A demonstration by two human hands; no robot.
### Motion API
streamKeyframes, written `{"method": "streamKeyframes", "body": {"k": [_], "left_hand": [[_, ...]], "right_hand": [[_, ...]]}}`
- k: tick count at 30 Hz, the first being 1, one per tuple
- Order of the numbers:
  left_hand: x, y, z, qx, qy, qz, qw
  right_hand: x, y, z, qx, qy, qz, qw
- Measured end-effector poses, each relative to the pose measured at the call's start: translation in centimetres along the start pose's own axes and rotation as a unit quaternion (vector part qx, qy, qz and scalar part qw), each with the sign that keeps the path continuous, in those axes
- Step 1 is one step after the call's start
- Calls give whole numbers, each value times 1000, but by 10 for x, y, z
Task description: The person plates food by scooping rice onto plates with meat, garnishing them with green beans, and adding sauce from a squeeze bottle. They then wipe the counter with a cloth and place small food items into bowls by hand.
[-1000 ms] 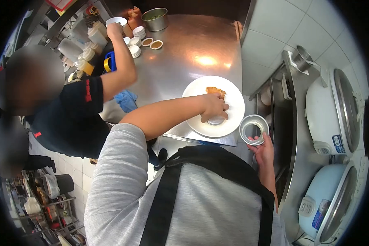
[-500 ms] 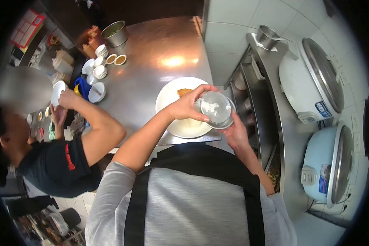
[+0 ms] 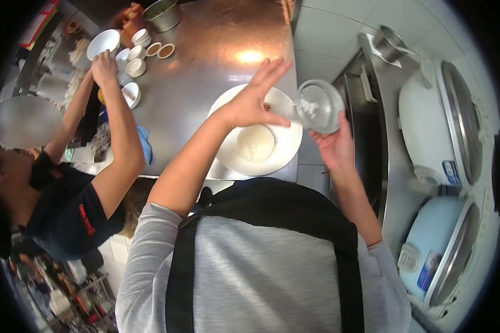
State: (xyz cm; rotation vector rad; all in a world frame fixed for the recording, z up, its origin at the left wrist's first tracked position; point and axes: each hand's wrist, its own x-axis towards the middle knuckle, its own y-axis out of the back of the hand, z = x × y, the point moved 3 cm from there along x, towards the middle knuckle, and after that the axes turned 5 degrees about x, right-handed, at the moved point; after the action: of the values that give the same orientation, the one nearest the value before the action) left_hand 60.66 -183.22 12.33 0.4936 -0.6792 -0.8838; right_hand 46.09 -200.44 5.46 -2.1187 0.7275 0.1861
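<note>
My left hand (image 3: 255,102) is spread open above a large white plate (image 3: 228,158), its fingers apart and holding nothing. On the plate lies a round mound of white rice (image 3: 256,143). A small brown piece of food (image 3: 267,107) peeks out beside my left hand, mostly covered by it. To the right of the plate, my right hand (image 3: 334,145) grips a small grey bowl (image 3: 329,97) by its lower edge. The bowl is tilted, and a few clumps of white rice cling to its inside.
At left, a co-worker's hand (image 3: 104,69) holds a white bowl (image 3: 103,45). Small stacked dishes (image 3: 135,67), sauce cups (image 3: 165,51) and a metal pot (image 3: 162,15) stand on the steel table (image 3: 205,50). Two rice cookers (image 3: 428,122) line the right counter.
My left hand has let go of the bowl and opened over the plate. My right hand has carried the bowl up and right, uncovering the rice mound. The co-worker's arms reach farther up.
</note>
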Motion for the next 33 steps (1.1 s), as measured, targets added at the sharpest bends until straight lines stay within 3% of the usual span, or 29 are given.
{"method": "streamKeyframes", "body": {"k": [3,6,7,8,11,14,18,19,22,25,33], "left_hand": [[5,22,0,49,72,108,990],[-10,8,-29,-144,207,141,957],[-14,1,-22,-166,267,111,943],[-19,-10,-12,-285,326,92,897],[-36,-37,2,-446,376,82,808],[-62,-43,9,-457,404,169,774],[-113,-31,28,-396,422,356,734],[-127,-27,34,-367,433,389,726],[-167,-22,46,-311,444,453,708],[-190,-26,47,-295,444,476,699],[-211,-17,36,-308,459,454,699]], "right_hand": [[26,-1,-35,-48,5,-2,999],[44,1,-44,-167,-30,-90,981],[49,0,-39,-165,-69,-105,978],[54,-3,-35,-187,-93,-126,970],[64,-17,-15,-266,-151,-166,938],[78,-37,8,-296,-171,-237,909],[68,-53,21,-329,-101,-330,879],[67,-41,27,-481,24,-360,799],[39,-15,46,-725,160,-460,487],[15,-20,55,-797,209,-384,416],[11,-3,85,-751,284,-339,491]]}}
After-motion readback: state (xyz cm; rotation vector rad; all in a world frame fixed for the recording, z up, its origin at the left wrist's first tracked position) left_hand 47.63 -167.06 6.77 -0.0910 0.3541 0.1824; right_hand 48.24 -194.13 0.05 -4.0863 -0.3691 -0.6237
